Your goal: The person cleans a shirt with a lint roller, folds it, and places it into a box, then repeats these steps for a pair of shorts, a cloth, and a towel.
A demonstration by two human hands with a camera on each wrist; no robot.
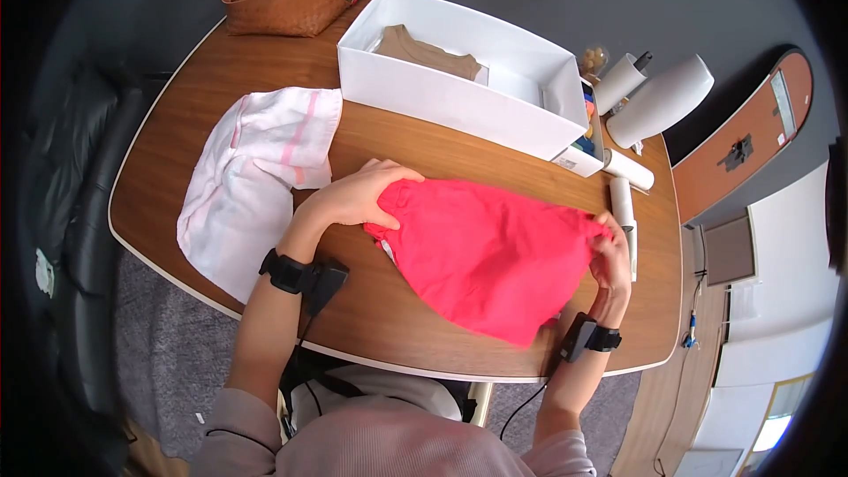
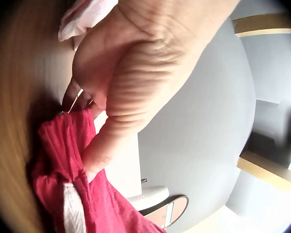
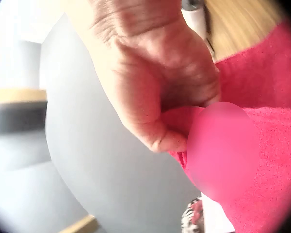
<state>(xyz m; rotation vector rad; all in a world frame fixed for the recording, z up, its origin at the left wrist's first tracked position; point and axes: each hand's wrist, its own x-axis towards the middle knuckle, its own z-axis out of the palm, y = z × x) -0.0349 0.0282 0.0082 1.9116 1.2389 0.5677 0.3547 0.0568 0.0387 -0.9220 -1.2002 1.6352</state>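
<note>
A bright red-pink cloth garment stretches between both hands above the wooden table. The left hand pinches its gathered left end; in the left wrist view the thumb of the left hand presses on the bunched fabric, where a white tag hangs. At the opposite end the right hand grips a corner, and in the right wrist view the thumb and curled fingers of the right hand hold the pink fabric. The garment's lower edge droops toward the table's front.
A white and pink towel lies at the left. Behind, a long white box holds a brown garment. A woven bag stands back left; white rolls and a white vase are at the right.
</note>
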